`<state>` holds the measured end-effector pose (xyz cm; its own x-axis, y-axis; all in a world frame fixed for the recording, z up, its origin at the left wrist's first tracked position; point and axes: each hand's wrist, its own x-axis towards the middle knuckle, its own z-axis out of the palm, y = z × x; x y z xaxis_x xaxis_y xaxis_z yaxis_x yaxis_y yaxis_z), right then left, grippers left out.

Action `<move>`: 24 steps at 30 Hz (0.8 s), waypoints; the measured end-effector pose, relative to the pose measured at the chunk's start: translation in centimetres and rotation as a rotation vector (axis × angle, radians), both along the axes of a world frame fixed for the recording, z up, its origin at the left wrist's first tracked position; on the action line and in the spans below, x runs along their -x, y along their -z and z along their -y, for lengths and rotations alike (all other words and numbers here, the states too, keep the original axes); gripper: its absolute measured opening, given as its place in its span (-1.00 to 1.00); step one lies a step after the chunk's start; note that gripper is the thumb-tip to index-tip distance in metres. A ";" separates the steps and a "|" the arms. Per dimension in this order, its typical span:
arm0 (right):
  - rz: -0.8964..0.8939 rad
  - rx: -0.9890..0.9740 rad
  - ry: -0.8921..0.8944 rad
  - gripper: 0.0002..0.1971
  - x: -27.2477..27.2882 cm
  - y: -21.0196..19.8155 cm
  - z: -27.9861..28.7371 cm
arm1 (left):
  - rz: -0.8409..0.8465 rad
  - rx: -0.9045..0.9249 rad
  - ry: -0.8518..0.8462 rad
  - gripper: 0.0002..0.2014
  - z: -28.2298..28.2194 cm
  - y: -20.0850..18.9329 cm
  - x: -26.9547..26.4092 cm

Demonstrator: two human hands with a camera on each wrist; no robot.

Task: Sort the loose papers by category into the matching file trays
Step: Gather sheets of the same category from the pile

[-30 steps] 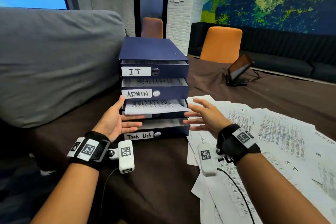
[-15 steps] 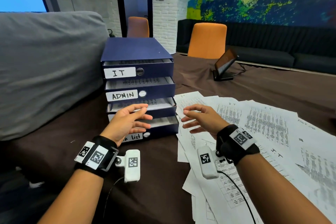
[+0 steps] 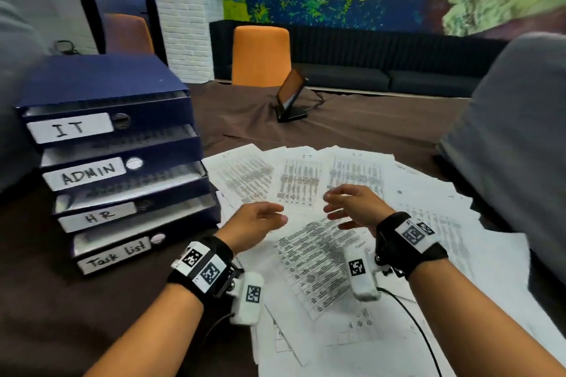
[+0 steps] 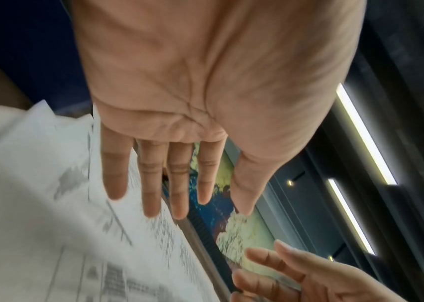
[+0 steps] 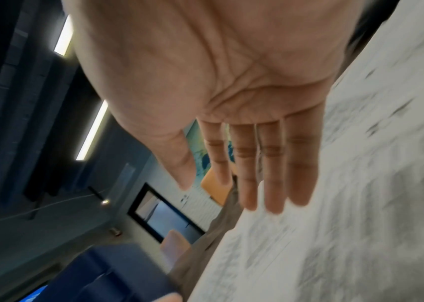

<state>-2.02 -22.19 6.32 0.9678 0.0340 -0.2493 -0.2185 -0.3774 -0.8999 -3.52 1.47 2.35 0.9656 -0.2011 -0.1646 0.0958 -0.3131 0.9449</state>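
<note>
A blue stack of file trays stands at the left of the brown table, with labels IT, ADMIN, HR and Task list. Each tray holds some paper. Loose printed papers lie fanned out to the right of the trays. My left hand and right hand hover just above the papers, palms facing each other. Straight fingers holding nothing show on my left hand and right hand in the wrist views, over the papers.
A tablet on a stand sits on the table behind the papers. Grey cushions rise at the far left and right. An orange chair and a dark sofa stand beyond the table.
Both hands have drawn back from the front of the trays and moved right, over the loose papers. The head view has turned right, so the trays now sit at the left.
</note>
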 end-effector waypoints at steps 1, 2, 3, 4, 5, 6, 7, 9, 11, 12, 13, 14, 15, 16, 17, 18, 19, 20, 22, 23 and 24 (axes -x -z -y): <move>0.010 0.078 0.041 -0.78 0.0 0.4 1.5 | -0.014 -0.035 0.035 -0.59 0.9 0.3 -0.2; 0.021 0.172 0.076 -0.75 0.0 0.9 2.7 | -0.038 -0.078 0.054 -0.53 1.3 0.7 -0.3; 0.025 0.270 0.109 -0.72 -0.1 1.4 4.0 | -0.065 -0.131 0.074 -0.47 1.7 1.1 -0.4; 0.010 0.356 0.137 -0.68 0.0 1.8 5.4 | -0.091 -0.180 0.094 -0.41 2.1 1.4 -0.6; -0.027 0.437 0.161 -0.61 0.1 2.2 6.5 | -0.114 -0.218 0.106 -0.37 2.2 1.7 -0.7; -0.075 0.515 0.184 -0.52 0.3 2.6 7.5 | -0.127 -0.248 0.114 -0.35 2.4 1.8 -0.9; -0.126 0.580 0.200 -0.42 0.5 3.0 8.3 | -0.132 -0.275 0.117 -0.33 2.5 1.8 -1.0; -0.192 0.635 0.235 -0.31 1.0 3.8 9.4 | -0.133 -0.326 0.123 -0.30 2.7 1.9 -1.0; -0.220 0.631 0.267 -0.31 1.3 4.3 10.0 | -0.135 -0.374 0.135 -0.26 2.9 2.0 -0.9; -0.231 0.631 0.282 -0.37 1.3 4.4 10.2 | -0.138 -0.383 0.136 -0.23 2.9 2.1 -1.0; -0.231 0.624 0.295 -0.48 1.2 4.5 10.4 | -0.145 -0.385 0.137 -0.20 2.9 2.3 -0.9; -0.204 0.609 0.308 -0.61 1.1 4.5 10.5 | -0.148 -0.387 0.136 -0.19 3.0 2.3 -0.9; -0.154 0.587 0.314 -0.75 0.9 4.6 10.5 | -0.147 -0.388 0.137 -0.18 3.0 2.3 -0.8; -0.094 0.553 0.307 -0.89 0.9 4.5 10.4 | -0.137 -0.381 0.134 -0.18 3.1 2.2 -0.8; -0.022 0.504 0.287 -0.93 0.9 4.3 10.3 | -0.120 -0.366 0.123 -0.16 3.1 2.0 -0.7; 0.049 0.447 0.264 -0.85 1.0 4.0 10.2 | -0.096 -0.341 0.098 -0.12 3.1 1.8 -0.7; 0.112 0.385 0.236 -0.79 1.2 3.4 10.0 | -0.061 -0.311 0.059 -0.05 3.0 1.5 -0.6; 0.163 0.329 0.198 -0.76 1.6 2.7 9.8 | -0.026 -0.278 0.010 0.03 2.9 1.3 -0.6; 0.215 0.221 0.102 -0.78 2.0 1.2 9.4 | 0.033 -0.211 -0.077 0.14 2.6 0.5 -0.6; 0.217 0.152 0.062 -0.81 2.1 0.5 9.2 | 0.038 -0.158 -0.100 0.14 2.4 0.3 -0.6; 0.216 0.087 0.037 -0.84 2.2 0.0 8.9 | 0.022 -0.095 -0.105 0.06 2.1 0.3 -0.7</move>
<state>-4.21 -31.12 6.36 0.9992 -0.0151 -0.0366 -0.0395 -0.4509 -0.8917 -2.80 -0.66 2.08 0.9842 -0.0830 -0.1562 0.1121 -0.3905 0.9138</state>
